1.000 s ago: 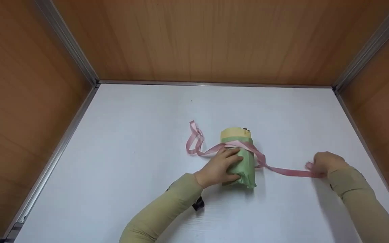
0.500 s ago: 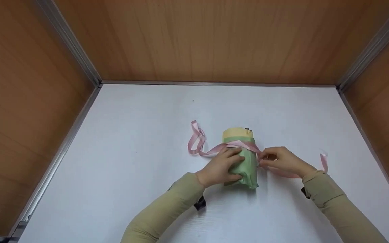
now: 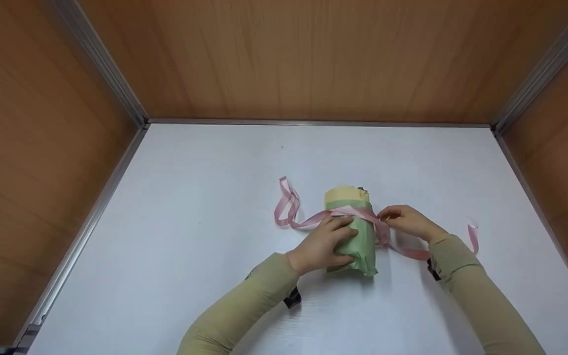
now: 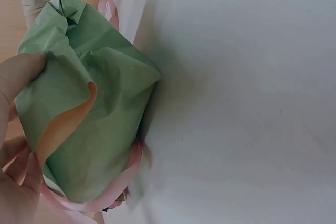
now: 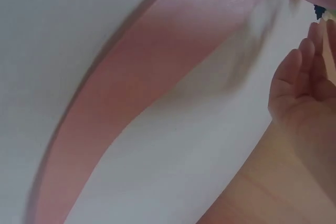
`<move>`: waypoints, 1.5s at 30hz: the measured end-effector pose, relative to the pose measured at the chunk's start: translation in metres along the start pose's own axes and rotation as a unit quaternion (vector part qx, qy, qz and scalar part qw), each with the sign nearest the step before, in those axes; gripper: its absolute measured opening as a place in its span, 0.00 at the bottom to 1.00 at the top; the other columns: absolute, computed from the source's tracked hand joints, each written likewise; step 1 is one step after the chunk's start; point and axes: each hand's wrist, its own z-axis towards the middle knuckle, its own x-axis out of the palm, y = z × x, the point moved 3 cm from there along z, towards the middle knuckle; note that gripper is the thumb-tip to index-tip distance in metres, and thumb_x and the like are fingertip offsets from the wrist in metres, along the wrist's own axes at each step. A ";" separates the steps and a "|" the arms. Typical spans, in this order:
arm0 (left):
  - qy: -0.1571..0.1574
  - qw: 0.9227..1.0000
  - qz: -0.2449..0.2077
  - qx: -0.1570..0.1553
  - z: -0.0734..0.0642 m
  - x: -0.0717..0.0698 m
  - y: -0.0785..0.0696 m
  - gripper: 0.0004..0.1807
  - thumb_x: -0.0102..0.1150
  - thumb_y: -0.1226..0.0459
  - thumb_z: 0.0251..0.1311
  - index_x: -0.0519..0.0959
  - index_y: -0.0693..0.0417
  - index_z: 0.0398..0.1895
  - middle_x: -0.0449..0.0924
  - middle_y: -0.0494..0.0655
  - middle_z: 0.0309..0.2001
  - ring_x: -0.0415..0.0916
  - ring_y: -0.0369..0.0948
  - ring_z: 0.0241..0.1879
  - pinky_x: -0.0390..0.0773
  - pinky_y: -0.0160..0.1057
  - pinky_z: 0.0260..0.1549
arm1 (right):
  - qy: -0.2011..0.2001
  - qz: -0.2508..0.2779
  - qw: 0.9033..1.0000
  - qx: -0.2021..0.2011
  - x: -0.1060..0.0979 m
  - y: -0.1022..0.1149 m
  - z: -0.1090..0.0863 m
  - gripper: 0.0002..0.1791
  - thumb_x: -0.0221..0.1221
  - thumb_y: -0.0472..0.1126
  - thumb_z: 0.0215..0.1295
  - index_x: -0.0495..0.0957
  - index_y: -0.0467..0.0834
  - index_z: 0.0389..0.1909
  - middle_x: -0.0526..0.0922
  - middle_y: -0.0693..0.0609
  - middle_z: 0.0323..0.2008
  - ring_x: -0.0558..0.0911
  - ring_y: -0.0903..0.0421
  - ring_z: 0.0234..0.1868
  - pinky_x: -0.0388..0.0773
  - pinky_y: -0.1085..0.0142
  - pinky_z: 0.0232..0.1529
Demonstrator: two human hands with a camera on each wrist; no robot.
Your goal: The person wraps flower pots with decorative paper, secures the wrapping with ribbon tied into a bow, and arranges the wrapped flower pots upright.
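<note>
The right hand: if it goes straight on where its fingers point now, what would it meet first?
The right hand would probably meet the pink ribbon at the green package's right edge, then the package itself; depth is unclear, and hand and ribbon may already touch.

No lettering, label, brand, number or sign can be read on anything here: not on the green and yellow paper of the package (image 3: 360,241), the pink ribbon (image 5: 131,66), the white counter (image 3: 205,197) or the wooden wall (image 3: 284,59) behind it. A dark mark (image 3: 249,274) sits by the cuff of the left sleeve (image 3: 230,305), too small to tell whether it is print, and nothing legible shows on the right sleeve (image 3: 476,291).
</note>
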 end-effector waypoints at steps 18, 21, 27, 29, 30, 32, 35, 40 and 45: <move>0.018 1.000 -0.004 -0.014 0.002 0.000 0.001 0.28 0.67 0.53 0.54 0.74 0.52 0.57 0.65 0.52 0.66 0.60 0.46 0.67 0.60 0.41 0.66 | 0.003 0.032 0.999 -0.006 -0.021 0.010 -0.009 0.16 0.53 0.42 0.69 0.76 0.31 0.42 0.80 0.46 0.39 0.73 0.57 0.41 0.71 0.57 0.48; 0.016 1.000 -0.004 -0.012 0.002 -0.001 0.000 0.28 0.67 0.53 0.53 0.74 0.53 0.57 0.65 0.52 0.66 0.60 0.46 0.66 0.61 0.40 0.66 | 0.006 0.045 0.999 -0.004 -0.028 0.013 -0.015 0.18 0.53 0.43 0.69 0.75 0.29 0.43 0.79 0.45 0.37 0.73 0.57 0.39 0.71 0.58 0.47; 0.007 1.000 0.002 -0.005 0.000 -0.001 -0.001 0.28 0.67 0.53 0.53 0.74 0.53 0.56 0.66 0.53 0.65 0.61 0.47 0.66 0.60 0.41 0.66 | 0.034 0.081 0.996 -0.016 -0.029 0.026 -0.025 0.16 0.54 0.44 0.68 0.75 0.32 0.41 0.77 0.53 0.34 0.74 0.60 0.36 0.73 0.61 0.45; 0.006 1.000 0.005 -0.007 0.000 -0.002 -0.001 0.28 0.67 0.53 0.53 0.74 0.52 0.56 0.66 0.53 0.65 0.61 0.48 0.65 0.59 0.42 0.67 | 0.052 0.084 0.995 -0.026 -0.025 0.033 -0.027 0.14 0.55 0.43 0.68 0.75 0.33 0.40 0.77 0.55 0.32 0.74 0.61 0.34 0.74 0.62 0.43; 0.006 1.000 0.006 -0.007 0.000 -0.002 -0.001 0.28 0.67 0.53 0.53 0.74 0.52 0.57 0.66 0.53 0.65 0.61 0.48 0.65 0.58 0.42 0.67 | 0.063 0.080 0.994 -0.032 -0.022 0.036 -0.027 0.13 0.55 0.43 0.68 0.76 0.34 0.39 0.76 0.56 0.32 0.74 0.61 0.34 0.75 0.63 0.42; 0.006 1.000 0.010 -0.008 0.000 -0.002 -0.002 0.28 0.67 0.52 0.53 0.74 0.52 0.57 0.67 0.53 0.65 0.61 0.47 0.66 0.59 0.43 0.67 | 0.083 0.071 0.993 -0.045 -0.016 0.043 -0.028 0.13 0.55 0.43 0.67 0.76 0.34 0.39 0.77 0.55 0.32 0.75 0.61 0.34 0.75 0.63 0.41; 0.013 1.000 0.006 -0.012 0.000 -0.002 -0.002 0.28 0.67 0.52 0.54 0.74 0.52 0.57 0.66 0.53 0.65 0.61 0.47 0.66 0.59 0.42 0.67 | 0.110 0.048 0.991 -0.054 -0.008 0.052 -0.029 0.16 0.55 0.43 0.67 0.77 0.32 0.42 0.79 0.53 0.34 0.76 0.61 0.35 0.76 0.64 0.41; 0.020 1.000 0.001 -0.016 0.000 -0.002 -0.002 0.29 0.66 0.52 0.54 0.74 0.52 0.58 0.66 0.52 0.65 0.61 0.47 0.66 0.59 0.42 0.67 | 0.134 0.026 0.989 -0.048 -0.003 0.060 -0.032 0.18 0.52 0.43 0.69 0.78 0.34 0.49 0.82 0.44 0.40 0.79 0.57 0.38 0.78 0.60 0.45; 0.021 1.000 0.004 -0.016 0.000 -0.002 -0.001 0.29 0.66 0.52 0.54 0.74 0.52 0.58 0.66 0.52 0.65 0.61 0.47 0.66 0.59 0.42 0.67 | 0.117 0.016 0.992 -0.051 0.000 0.062 -0.034 0.15 0.54 0.38 0.66 0.80 0.35 0.49 0.84 0.41 0.41 0.81 0.54 0.39 0.79 0.59 0.44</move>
